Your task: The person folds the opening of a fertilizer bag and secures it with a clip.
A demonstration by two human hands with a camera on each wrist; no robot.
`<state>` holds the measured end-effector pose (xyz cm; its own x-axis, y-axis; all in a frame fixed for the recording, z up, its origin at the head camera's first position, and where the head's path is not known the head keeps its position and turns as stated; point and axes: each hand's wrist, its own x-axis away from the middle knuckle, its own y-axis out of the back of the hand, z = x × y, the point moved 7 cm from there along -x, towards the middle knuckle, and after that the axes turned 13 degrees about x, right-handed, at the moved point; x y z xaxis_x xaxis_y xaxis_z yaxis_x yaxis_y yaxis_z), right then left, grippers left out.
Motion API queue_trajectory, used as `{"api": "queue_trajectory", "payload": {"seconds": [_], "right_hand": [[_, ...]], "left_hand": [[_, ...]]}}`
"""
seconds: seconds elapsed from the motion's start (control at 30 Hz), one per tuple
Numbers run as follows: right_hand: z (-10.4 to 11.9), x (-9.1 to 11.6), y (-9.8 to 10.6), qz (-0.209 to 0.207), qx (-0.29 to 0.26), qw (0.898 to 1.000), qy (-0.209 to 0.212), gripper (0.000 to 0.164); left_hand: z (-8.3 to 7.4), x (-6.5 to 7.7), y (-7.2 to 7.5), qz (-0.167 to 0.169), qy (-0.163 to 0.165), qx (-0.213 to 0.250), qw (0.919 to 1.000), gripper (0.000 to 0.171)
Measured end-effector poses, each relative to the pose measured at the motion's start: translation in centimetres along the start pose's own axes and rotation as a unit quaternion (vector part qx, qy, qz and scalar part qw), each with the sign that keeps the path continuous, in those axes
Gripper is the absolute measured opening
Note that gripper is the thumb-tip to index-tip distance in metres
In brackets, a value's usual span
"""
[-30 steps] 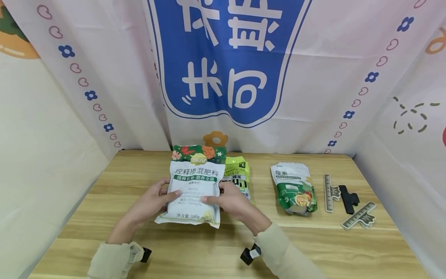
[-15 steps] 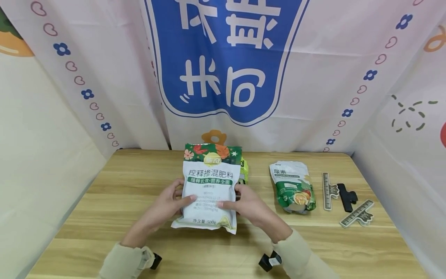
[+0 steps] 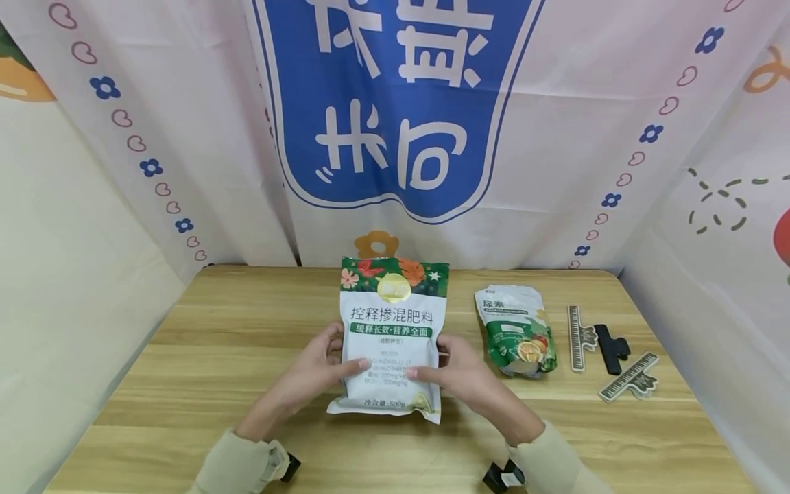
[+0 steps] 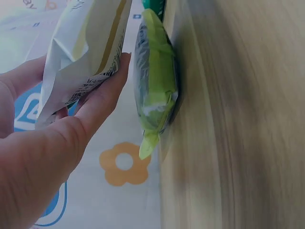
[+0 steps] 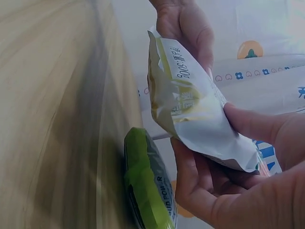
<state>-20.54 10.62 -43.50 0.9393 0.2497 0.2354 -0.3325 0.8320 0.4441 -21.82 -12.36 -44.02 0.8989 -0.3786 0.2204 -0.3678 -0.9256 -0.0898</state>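
Both hands hold a white fertilizer bag (image 3: 391, 322) with a green flowered top band, its printed front facing up toward the head camera. My left hand (image 3: 324, 360) grips the left side, thumb on the front and fingers behind. On the right side, my right hand (image 3: 465, 374) does the same. Both wrist views show the bag raised off the table. A lime-green bag (image 4: 159, 71) lies on the table beneath it, also seen in the right wrist view as a green bag (image 5: 147, 181); in the head view the white bag hides it.
To the right lies a white and green pouch (image 3: 517, 331) on the wooden table (image 3: 185, 384). Beyond it are two ruler-marked clips (image 3: 577, 339) and a black clip (image 3: 611, 348). A printed cloth (image 3: 247, 171) hangs behind the table.
Both hands have carried the white bag rightward and slightly toward the person. It now covers the lime-green bag, which showed beside it a second ago. The pouch and clips stay put.
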Motion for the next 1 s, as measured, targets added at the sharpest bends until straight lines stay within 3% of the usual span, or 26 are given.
{"api": "queue_trajectory", "payload": {"seconds": [0.23,0.37,0.67,1.0], "right_hand": [[-0.7,0.5,0.5,-0.002,0.005,1.000,0.008,0.052],[-1.1,0.8,1.0,-0.010,0.013,1.000,0.006,0.051],[-1.6,1.4,1.7,-0.020,0.036,0.999,0.013,0.053],[-1.6,2.0,2.1,-0.040,0.083,0.995,0.040,0.051]], "left_hand": [[0.2,-0.3,-0.6,-0.009,-0.004,-0.009,0.9999,0.079],[0.4,-0.5,-1.2,0.006,-0.015,-0.011,0.9998,0.082],[0.8,-0.6,-2.3,0.029,-0.022,-0.033,0.9988,0.056],[1.0,-0.6,-3.0,0.041,-0.044,-0.059,0.9964,0.052]]}}
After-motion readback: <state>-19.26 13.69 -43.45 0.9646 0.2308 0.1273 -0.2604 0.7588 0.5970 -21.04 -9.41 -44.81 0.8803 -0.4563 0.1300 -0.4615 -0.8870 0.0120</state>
